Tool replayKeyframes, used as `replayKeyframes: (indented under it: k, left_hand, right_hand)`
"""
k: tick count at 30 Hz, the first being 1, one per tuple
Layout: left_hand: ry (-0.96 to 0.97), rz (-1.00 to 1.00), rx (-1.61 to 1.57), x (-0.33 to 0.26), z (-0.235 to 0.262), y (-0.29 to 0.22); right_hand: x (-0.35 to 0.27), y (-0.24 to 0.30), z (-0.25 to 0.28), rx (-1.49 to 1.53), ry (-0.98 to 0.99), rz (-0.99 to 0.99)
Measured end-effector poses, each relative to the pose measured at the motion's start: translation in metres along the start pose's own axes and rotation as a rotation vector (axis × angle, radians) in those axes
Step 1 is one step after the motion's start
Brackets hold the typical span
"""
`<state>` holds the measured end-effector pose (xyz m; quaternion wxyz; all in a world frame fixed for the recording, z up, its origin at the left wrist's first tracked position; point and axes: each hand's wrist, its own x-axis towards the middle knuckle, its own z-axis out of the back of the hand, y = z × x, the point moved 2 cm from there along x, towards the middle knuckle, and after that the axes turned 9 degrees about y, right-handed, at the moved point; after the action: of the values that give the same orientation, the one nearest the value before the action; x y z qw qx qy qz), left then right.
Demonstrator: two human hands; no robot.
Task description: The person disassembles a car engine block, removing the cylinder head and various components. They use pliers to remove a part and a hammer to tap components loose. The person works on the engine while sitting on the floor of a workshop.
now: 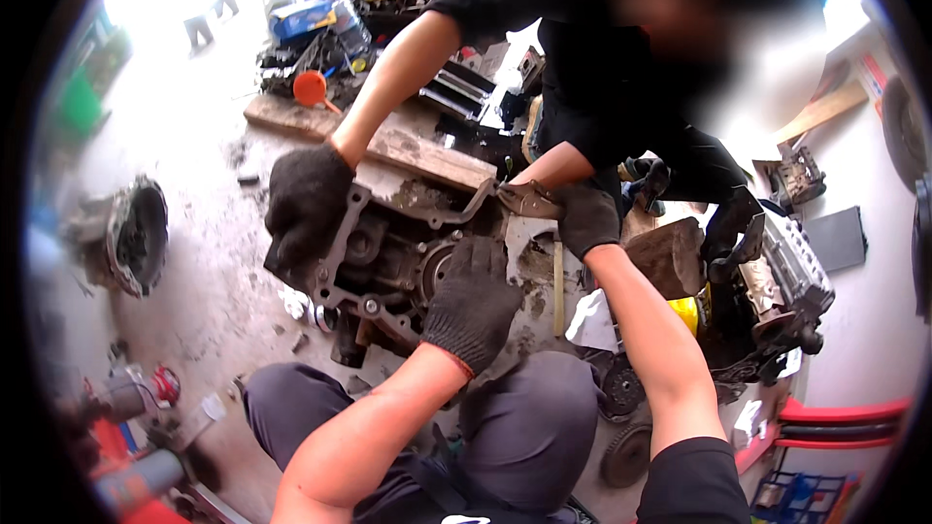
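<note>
Left gloved fingers (478, 262) on engine casting (386, 250)

Left hand (474, 306) (gloved) partly hides the engine casting (388, 262).

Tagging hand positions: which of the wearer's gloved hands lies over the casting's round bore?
The left hand: it partly covers the round bore in the metal casting. The right hand is off to the right, nearer the wooden block.

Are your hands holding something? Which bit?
The left hand lies on the metal casing, partly over its round opening; whether it grips cannot be told. The right hand is to the casing's right; its hold is unclear too.
</note>
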<state>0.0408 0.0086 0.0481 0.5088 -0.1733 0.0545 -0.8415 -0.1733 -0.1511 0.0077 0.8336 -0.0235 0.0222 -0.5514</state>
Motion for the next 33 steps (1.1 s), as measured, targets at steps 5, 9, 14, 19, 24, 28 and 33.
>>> replayKeyframes:
  k: [5,9,14,19,24,28,33]
  left_hand:
    - [0.103,0.029,0.117,-0.005,0.005,0.007]
    - [0.099,0.021,0.07,-0.004,0.013,0.002]
    - [0.152,0.029,0.075,0.007,0.018,-0.014]
    - [0.233,0.058,0.111,0.015,0.023,-0.011]
    - [0.282,-0.633,0.433,0.083,0.002,-0.022]
    - [0.954,-0.572,0.193,0.139,-0.05,-0.029]
    - [0.374,0.083,0.164,0.19,-0.098,-0.015]
  right_hand:
    - [-0.03,0.063,0.043,0.206,0.499,-0.151]
    - [-0.071,0.076,0.041,0.511,0.522,-0.152]
    - [-0.062,0.05,0.047,0.765,0.543,-0.006]
    - [-0.141,0.04,-0.009,1.76,0.51,-0.221]
    - [-0.166,0.071,-0.059,2.481,0.172,-0.485]
    - [-0.149,0.069,-0.101,2.595,-0.095,-0.82]
    - [-0.152,0.092,-0.133,2.527,0.157,-0.852]
